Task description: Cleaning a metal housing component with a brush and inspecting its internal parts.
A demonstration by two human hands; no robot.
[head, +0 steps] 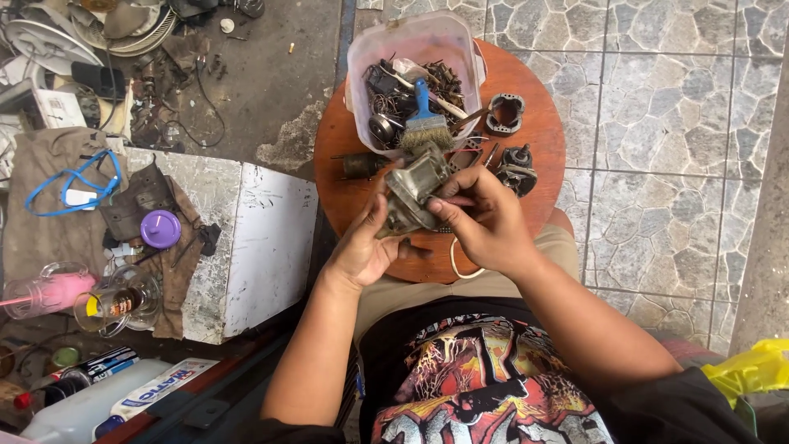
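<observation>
A grey, greasy metal engine part (416,187), like a carburetor body, is held over a round wooden stool top (542,123). My left hand (362,247) cradles it from below and the left. My right hand (485,222) grips its right side, thumb and fingers pressed against it. Behind them a clear plastic tub (366,51) holds a blue-handled brush (426,122), wires and several small metal parts. Loose metal parts (507,113) and a dark fitting (516,169) lie on the stool to the right.
At left stands a worn white bench (263,238) with a purple lid (160,228), glass jars (115,302), a pink cup (49,292) and rags. Bottles (99,386) lie near the lower left. Stone tiles (657,123) lie right; a yellow bag (752,370) sits lower right.
</observation>
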